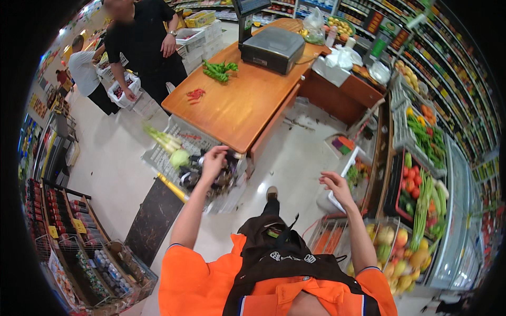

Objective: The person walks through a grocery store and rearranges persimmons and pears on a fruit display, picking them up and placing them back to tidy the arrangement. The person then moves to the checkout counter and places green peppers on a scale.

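My left hand (pixel 214 164) is over the dark vegetables (pixel 193 175), perhaps eggplants, in a grey plastic crate (pixel 158 156) beside the table's near corner. Whether its curled fingers hold anything does not show. A round pale green vegetable (pixel 180 158) and pale green stalks (pixel 164 138) lie at the crate's left. My right hand (pixel 335 185) hangs in the air with fingers apart, holding nothing, left of the vegetable stand. On the wooden table (pixel 237 102) rest a pile of green peppers (pixel 220 71), small red chili peppers (pixel 195 95) and a weighing scale (pixel 272 47).
A person in black (pixel 144 43) stands beyond the table, another in white (pixel 83 69) behind. Produce crates (pixel 399 185) line the right side, with a wire cart (pixel 316 237) near my right arm. Bottle racks (pixel 67 221) stand at lower left. A white bin (pixel 361 156) sits on the floor.
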A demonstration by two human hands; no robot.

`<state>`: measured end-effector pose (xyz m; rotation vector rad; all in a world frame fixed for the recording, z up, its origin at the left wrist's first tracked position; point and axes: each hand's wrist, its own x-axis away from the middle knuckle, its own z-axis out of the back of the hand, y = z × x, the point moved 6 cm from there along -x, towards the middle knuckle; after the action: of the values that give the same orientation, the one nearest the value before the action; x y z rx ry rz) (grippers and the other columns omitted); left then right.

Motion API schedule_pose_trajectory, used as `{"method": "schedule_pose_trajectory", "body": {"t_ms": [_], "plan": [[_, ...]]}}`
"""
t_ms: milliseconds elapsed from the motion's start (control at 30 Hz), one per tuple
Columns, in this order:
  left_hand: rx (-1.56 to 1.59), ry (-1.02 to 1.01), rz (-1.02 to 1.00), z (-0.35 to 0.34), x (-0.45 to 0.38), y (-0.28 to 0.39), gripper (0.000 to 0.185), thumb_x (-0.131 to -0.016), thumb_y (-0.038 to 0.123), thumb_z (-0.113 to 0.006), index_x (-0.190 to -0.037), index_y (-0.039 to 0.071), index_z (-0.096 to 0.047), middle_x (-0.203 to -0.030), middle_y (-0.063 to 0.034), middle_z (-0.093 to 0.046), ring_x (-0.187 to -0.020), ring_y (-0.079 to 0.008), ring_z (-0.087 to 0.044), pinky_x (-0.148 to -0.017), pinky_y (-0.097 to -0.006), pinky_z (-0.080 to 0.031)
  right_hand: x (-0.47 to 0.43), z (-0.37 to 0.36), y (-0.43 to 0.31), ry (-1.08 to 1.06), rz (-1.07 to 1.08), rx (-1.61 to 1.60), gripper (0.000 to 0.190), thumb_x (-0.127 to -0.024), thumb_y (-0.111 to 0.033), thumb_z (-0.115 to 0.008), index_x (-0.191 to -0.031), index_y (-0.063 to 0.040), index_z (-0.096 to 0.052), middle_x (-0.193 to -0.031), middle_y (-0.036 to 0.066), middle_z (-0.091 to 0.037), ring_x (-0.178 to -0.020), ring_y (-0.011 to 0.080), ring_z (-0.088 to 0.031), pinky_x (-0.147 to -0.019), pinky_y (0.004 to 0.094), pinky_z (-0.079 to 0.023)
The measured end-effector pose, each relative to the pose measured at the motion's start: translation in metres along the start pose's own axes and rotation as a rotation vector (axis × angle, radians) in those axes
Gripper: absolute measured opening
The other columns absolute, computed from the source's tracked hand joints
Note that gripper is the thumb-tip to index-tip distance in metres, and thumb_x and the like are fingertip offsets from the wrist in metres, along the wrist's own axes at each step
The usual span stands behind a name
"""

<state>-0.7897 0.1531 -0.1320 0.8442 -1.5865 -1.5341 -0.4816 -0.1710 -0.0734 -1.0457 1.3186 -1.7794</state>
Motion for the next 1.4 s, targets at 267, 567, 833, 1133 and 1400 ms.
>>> {"method": "schedule_pose_trajectory", "body": {"t_ms": [267,567,833,1133,1400], "plan": [[0.06,0.398,0.108,0.041,-0.268,-0.012,0.024,-0.093,0.008,-0.052,-0.113,0.01,-0.065,-0.094,-0.0014,-0.06,-0.072,-0.0086,-0.057,-0.054,-0.0239,-0.048,-0.322,-0.026,-0.082,-0.381,0.054,0.043,0.032,-0.097,-0.027,-0.056,-0.122,-0.009,-0.06,-0.109,0.002,-0.065,-0.102,0.0111,-0.059,-0.08,0.0265,-0.047],[0.256,0.731,0.272,0.073,-0.417,-0.051,0.045,-0.092,0.034,-0.059,-0.131,0.011,-0.052,-0.118,-0.0094,-0.055,-0.079,-0.0146,-0.058,-0.063,-0.0287,-0.05,-0.673,-0.151,-0.141,-0.584,0.092,0.158,0.046,-0.095,-0.034,-0.057,-0.131,-0.006,-0.053,-0.127,0.011,-0.058,-0.117,0.0206,-0.055,-0.094,0.0331,-0.046],[0.619,0.764,0.477,0.06,-0.496,-0.05,0.057,-0.092,0.041,-0.059,-0.136,0.01,-0.041,-0.116,-0.0104,-0.058,-0.068,-0.0154,-0.056,-0.055,-0.0305,-0.052,-0.817,-0.332,-0.101,-0.899,-0.166,0.428,0.082,-0.082,-0.05,-0.068,-0.141,-0.003,-0.035,-0.124,0.019,-0.055,-0.099,0.0266,-0.062,-0.086,0.0397,-0.052],[0.694,0.814,0.278,-0.045,-0.452,0.011,0.045,-0.099,0.029,-0.051,-0.132,0.001,-0.044,-0.117,-0.0133,-0.06,-0.101,-0.0248,-0.063,-0.08,-0.0372,-0.057,-0.718,-0.271,-0.149,-1.13,-0.186,-0.073,0.102,-0.078,-0.031,-0.077,-0.15,-0.01,-0.008,-0.133,0.018,-0.045,-0.119,0.0259,-0.049,-0.089,0.0324,-0.049],[0.626,0.375,0.126,-0.234,-0.534,0.144,0.063,-0.097,0.03,-0.057,-0.144,0.001,-0.026,-0.139,-0.0129,-0.044,-0.125,-0.0203,-0.045,-0.104,-0.0328,-0.039,-0.758,-0.026,-0.243,-0.93,-0.139,0.063,0.109,-0.079,-0.038,-0.075,-0.15,-0.002,-0.002,-0.14,0.024,-0.04,-0.122,0.0277,-0.051,-0.096,0.0344,-0.046]]}}
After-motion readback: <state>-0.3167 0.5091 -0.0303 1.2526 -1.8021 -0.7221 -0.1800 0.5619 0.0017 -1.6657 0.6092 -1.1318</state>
